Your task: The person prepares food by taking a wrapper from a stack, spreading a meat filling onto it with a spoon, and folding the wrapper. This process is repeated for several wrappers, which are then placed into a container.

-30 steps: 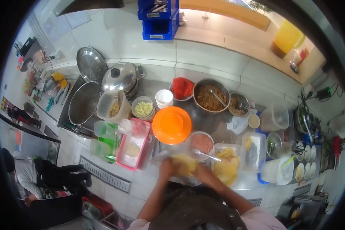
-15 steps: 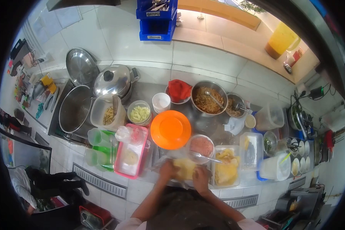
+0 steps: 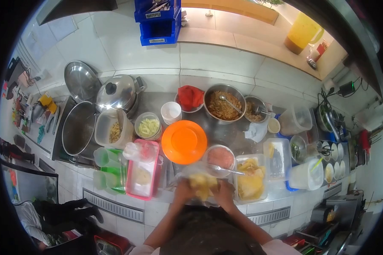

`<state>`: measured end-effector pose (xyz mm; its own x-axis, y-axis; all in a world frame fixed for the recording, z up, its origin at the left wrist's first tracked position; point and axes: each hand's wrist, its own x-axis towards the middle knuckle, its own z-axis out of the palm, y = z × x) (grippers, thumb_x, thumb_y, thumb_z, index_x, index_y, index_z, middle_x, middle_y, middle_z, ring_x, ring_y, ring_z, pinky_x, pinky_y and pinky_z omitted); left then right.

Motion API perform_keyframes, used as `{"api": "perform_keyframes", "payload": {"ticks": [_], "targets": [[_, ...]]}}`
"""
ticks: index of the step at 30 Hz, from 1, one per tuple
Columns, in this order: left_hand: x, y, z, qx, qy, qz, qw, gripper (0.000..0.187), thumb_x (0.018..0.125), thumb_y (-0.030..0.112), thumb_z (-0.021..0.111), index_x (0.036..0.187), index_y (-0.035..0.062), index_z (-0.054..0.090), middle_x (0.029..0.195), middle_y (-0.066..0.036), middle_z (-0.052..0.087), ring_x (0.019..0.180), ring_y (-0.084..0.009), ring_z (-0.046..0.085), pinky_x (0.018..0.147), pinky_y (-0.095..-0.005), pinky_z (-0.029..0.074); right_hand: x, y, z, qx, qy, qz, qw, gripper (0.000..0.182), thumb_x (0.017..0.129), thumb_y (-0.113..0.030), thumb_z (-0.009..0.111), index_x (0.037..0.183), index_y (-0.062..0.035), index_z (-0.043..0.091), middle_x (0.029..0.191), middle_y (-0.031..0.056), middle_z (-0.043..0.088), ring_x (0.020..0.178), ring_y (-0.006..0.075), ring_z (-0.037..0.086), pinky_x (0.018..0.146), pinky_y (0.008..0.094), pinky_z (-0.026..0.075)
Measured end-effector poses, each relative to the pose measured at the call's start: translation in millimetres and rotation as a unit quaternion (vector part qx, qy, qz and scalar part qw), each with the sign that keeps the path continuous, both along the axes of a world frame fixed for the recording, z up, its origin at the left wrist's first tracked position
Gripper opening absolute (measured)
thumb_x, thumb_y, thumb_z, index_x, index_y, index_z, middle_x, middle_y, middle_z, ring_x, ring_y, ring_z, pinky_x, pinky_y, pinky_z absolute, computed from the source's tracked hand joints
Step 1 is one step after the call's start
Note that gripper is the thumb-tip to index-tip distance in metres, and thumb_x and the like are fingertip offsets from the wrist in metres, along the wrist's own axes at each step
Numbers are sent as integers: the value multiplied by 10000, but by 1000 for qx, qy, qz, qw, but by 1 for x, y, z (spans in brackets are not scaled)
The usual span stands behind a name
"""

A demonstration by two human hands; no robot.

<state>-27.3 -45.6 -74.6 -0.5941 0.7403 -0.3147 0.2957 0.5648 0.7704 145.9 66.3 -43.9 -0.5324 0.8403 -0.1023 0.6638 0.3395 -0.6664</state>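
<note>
Between my two hands lies a stack of yellow wrapper sheets, bunched up in a clear plastic bag at the counter's front edge. My left hand grips the sheets' left side, its fingers curled and partly blurred. On the opposite side my right hand is closed on their right edge. Just beyond is a bowl of pink minced meat with a metal spoon resting across its rim. To the right, a clear tub holds more yellow sheets. A stack of orange plates stands behind my hands.
A pink tray and green-and-clear containers stand at the left. Farther back are a lidded pot, white cups, and a steel bowl of brown filling. A person is at the lower left.
The yellow sheets lay flatter before and are now bunched and folded between my hands, with more of the bag raised behind them. The view has shifted slightly.
</note>
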Motion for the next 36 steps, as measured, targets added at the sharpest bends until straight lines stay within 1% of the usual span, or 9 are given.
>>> {"api": "perform_keyframes", "payload": {"ticks": [4, 6, 10, 13, 18, 25, 27, 31, 36], "targets": [[1, 10, 6, -24, 25, 3, 999, 445, 821, 349, 743, 1021, -36, 642, 864, -188, 690, 809, -331, 678, 730, -410, 512, -21, 11, 6, -90, 68, -55, 992, 411, 834, -285, 719, 1093, 24, 643, 965, 194, 681, 918, 347, 661, 816, 425, 503], [6, 8, 13, -23, 3, 8, 1000, 442, 801, 319, 761, 1027, -40, 636, 870, -191, 686, 798, -328, 668, 720, -415, 506, -21, 18, 12, -193, 32, -31, 980, 432, 814, -289, 732, 1106, 14, 635, 1004, 194, 689, 946, 342, 666, 831, 427, 502], [9, 4, 26, 13, -25, 12, 1000, 412, 810, 297, 754, 1010, -42, 633, 869, -189, 677, 811, -305, 670, 711, -404, 503, -28, 12, 33, -144, -119, 0, 982, 446, 812, -276, 738, 1141, 3, 621, 1022, 196, 692, 954, 333, 670, 851, 426, 503], [2, -5, 31, -28, -57, 21, 998, 384, 816, 209, 754, 1086, -28, 616, 928, -166, 688, 872, -267, 676, 762, -375, 515, -22, -5, 29, -182, -7, -18, 983, 442, 813, -267, 741, 1147, -9, 610, 1046, 184, 687, 972, 313, 668, 876, 435, 495], [-3, -17, 46, 160, -269, 28, 949, 646, 769, -2, 761, 1352, 21, 485, 1139, -161, 659, 1019, -221, 649, 888, -345, 515, -21, -23, 23, -125, 113, -10, 986, 385, 836, -227, 732, 1109, 4, 588, 1032, 214, 681, 988, 367, 670, 858, 434, 516], [15, -25, 14, 98, -62, 63, 991, 677, 749, 4, 780, 1360, 6, 489, 1134, -164, 665, 993, -216, 658, 837, -350, 525, -20, -6, 3, -158, 51, 28, 986, 446, 831, -214, 719, 1208, -1, 610, 1136, 248, 645, 1000, 408, 648, 883, 453, 508], [18, -22, 9, 45, -32, 59, 997, 640, 732, 11, 792, 1319, 6, 536, 1092, -149, 688, 938, -212, 672, 804, -346, 531, -17, -6, -21, 2, 51, 47, 998, 464, 799, -205, 736, 1192, 16, 628, 1118, 246, 670, 994, 407, 659, 889, 437, 509], [16, -18, -16, 51, -63, 64, 995, 584, 721, 19, 801, 1259, -13, 576, 1060, -145, 703, 922, -216, 684, 807, -340, 540, -23, -5, -5, 58, -18, 29, 998, 445, 777, -197, 740, 1137, 47, 647, 1049, 234, 692, 959, 390, 670, 868, 419, 519], [16, -15, -10, 74, -130, 92, 984, 594, 725, 7, 796, 1258, -45, 537, 1086, -162, 692, 979, -221, 686, 863, -334, 539, -29, 8, 1, -205, 93, -15, 974, 336, 760, -153, 725, 1023, 52, 680, 928, 211, 676, 856, 377, 652, 817, 422, 520]]}}
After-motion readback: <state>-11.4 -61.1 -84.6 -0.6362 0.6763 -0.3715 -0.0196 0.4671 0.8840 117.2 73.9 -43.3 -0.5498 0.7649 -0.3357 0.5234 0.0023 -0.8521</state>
